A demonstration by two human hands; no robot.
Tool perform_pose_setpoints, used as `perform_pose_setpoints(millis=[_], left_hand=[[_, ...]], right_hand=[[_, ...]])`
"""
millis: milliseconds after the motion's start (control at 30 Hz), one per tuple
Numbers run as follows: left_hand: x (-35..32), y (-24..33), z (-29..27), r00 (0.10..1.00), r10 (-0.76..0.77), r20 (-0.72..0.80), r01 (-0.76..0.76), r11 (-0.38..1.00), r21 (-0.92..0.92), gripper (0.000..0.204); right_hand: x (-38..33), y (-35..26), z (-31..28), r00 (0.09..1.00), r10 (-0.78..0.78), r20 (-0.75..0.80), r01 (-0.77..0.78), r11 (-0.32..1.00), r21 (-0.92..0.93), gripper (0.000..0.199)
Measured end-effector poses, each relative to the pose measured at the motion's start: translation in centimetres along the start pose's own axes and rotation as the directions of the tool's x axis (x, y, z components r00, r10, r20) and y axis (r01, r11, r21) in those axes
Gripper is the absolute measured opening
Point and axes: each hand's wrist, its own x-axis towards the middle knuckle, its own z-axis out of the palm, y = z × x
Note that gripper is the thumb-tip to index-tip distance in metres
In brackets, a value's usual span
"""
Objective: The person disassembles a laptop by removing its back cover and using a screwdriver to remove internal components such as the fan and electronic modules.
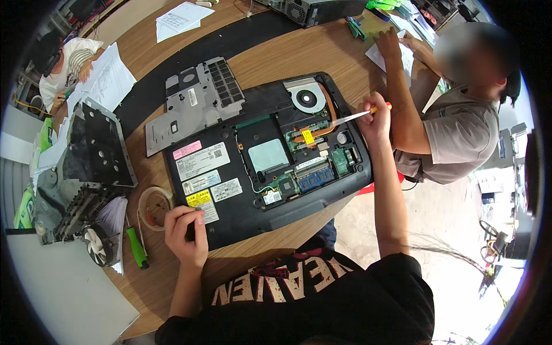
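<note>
An upturned black laptop [247, 207] lies on the wooden table with its underside exposed. My right hand [376, 118] is closed around a screwdriver [351, 118] with a red-and-yellow handle. Its pale shaft points left, with the tip by the copper heat pipe [332, 109], below the round cooling fan [306, 100]. Whether the tip touches cannot be made out. My left hand [187, 233] rests at the laptop's near left corner, fingers bent but apart, beside a yellow label [199, 198]. Blue memory modules [316, 179] show in the opened bay.
A grey bottom cover [195, 103] leans over the laptop's far left edge. Left of it stand a dark metal casing [95, 149], a tape roll [155, 207], a green screwdriver [137, 248] and a small fan [98, 245]. Co-workers sit at right [460, 126] and far left [72, 66], handling papers.
</note>
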Motion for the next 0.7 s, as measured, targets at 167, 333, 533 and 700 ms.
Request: perform_pose_setpoints(millis=[167,333,533,700], left_hand=[[0.1,0.0,-0.1,1.000,0.012,-0.003,-0.012,1.000,0.020,0.007],[0.0,0.2,-0.2,1.000,-0.022,0.006,0.022,1.000,0.000,0.008],[0.1,0.1,-0.2,1.000,-0.001,0.020,0.001,1.000,0.006,0.008],[0.0,0.1,-0.2,0.999,-0.020,0.043,0.020,1.000,-0.002,0.005]], right_hand=[[0.3,0.1,1.8,0.902,-0.191,-0.388,0.172,0.982,-0.084,0.015],[-0.9,-0.8,4.3,0.900,-0.168,-0.401,0.149,0.986,-0.080,0.018],[-1.1,0.4,1.2,0.992,-0.081,-0.100,0.091,0.991,0.095,0.021],[-1.6,0.5,3.7,0.966,-0.125,-0.228,0.152,0.983,0.103,0.030]])
